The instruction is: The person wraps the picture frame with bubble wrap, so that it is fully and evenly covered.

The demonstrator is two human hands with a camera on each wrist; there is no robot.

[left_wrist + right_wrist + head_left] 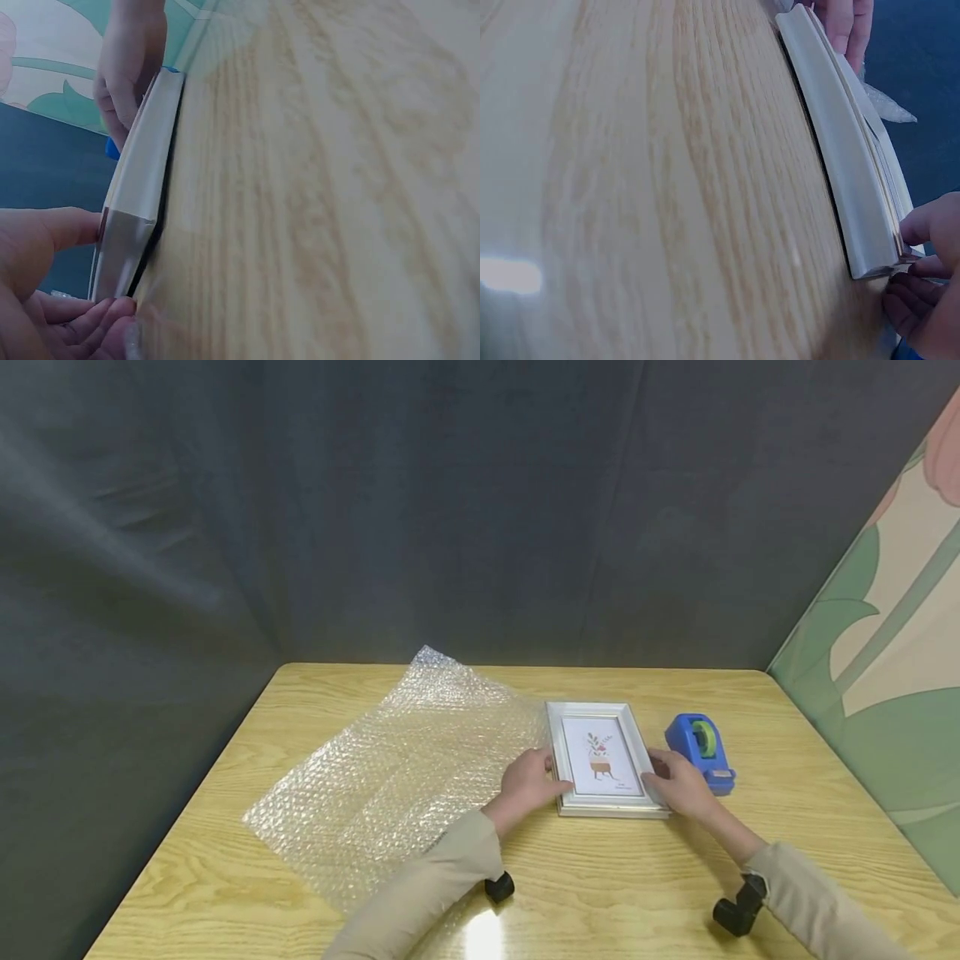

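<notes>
A silver-white picture frame lies face up on the wooden table, showing a print of flowers in a brown pot. My left hand holds its left edge, thumb on the front and fingers along the side. At the right edge my right hand grips it the same way. In the left wrist view the left fingers curl at the frame's corner, low by the tabletop. The right wrist view shows the right thumb on the frame's border, with fingers bent beneath the corner.
A sheet of bubble wrap spreads over the table to the left, reaching the picture frame's left side. Just beyond my right hand stands a blue tape dispenser with a green roll. A dark curtain hangs behind the wooden table.
</notes>
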